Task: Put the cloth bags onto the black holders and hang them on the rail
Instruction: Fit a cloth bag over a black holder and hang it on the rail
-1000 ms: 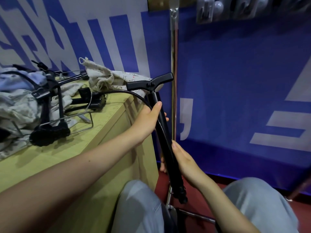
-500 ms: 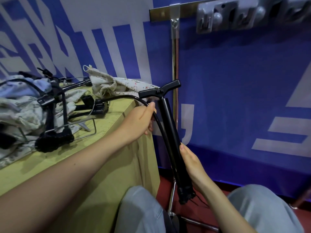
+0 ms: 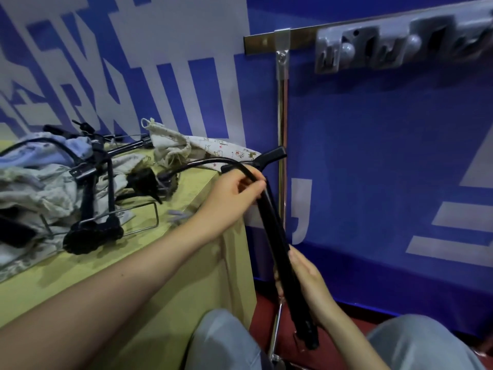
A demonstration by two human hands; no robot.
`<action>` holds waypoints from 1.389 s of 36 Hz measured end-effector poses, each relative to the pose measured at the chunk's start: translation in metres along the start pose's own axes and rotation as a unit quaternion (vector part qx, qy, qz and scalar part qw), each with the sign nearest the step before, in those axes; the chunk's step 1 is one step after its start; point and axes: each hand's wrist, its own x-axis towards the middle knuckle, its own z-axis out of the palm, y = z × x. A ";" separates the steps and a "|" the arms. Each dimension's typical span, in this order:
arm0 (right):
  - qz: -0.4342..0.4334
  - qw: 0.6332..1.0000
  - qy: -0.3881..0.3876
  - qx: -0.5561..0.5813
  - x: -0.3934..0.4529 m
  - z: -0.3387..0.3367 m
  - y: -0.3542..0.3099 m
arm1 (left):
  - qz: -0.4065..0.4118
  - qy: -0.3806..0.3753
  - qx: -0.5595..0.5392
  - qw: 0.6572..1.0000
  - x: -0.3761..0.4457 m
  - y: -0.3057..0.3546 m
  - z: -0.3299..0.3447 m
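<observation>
Fingers of left hand (image 3: 234,194) curled around the top of the black holder (image 3: 280,236), just under its T-shaped head. Right hand (image 3: 306,279) grips the lower shaft, fingers wrapped behind it. Holder is tilted, head far, foot near, hanging off the right edge of the worktop (image 3: 170,263), between the knees. Curved black hose (image 3: 202,164) runs from the holder left to the clutter. On the worktop's left: cloth bags (image 3: 32,182) heaped, more black holders (image 3: 93,204) tangled on top, a printed bag (image 3: 213,149) at the far right corner. Chrome upright post (image 3: 282,145) stands just behind the holder head, close. Rail (image 3: 266,41) sits up at the far wall with grey hooks (image 3: 373,49) to the right. Open room right of the post, against the blue banner (image 3: 386,156).
</observation>
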 end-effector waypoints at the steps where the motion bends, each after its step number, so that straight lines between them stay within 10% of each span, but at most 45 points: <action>1: -0.014 1.000 -0.001 -0.009 0.000 -0.003 -0.002 | 0.005 0.027 0.015 1.000 0.004 -0.001 -0.007; 8: -0.063 0.991 -0.062 -0.100 -0.014 -0.002 -0.022 | 0.081 0.088 0.196 0.973 0.029 -0.005 -0.052; 20: -0.024 0.991 -0.112 -0.062 -0.015 -0.002 -0.018 | -0.049 -0.003 0.260 0.964 0.024 -0.023 -0.066; 50: -0.043 0.987 -0.108 -0.114 -0.015 -0.006 -0.017 | -0.078 0.086 0.236 0.965 0.025 -0.026 -0.050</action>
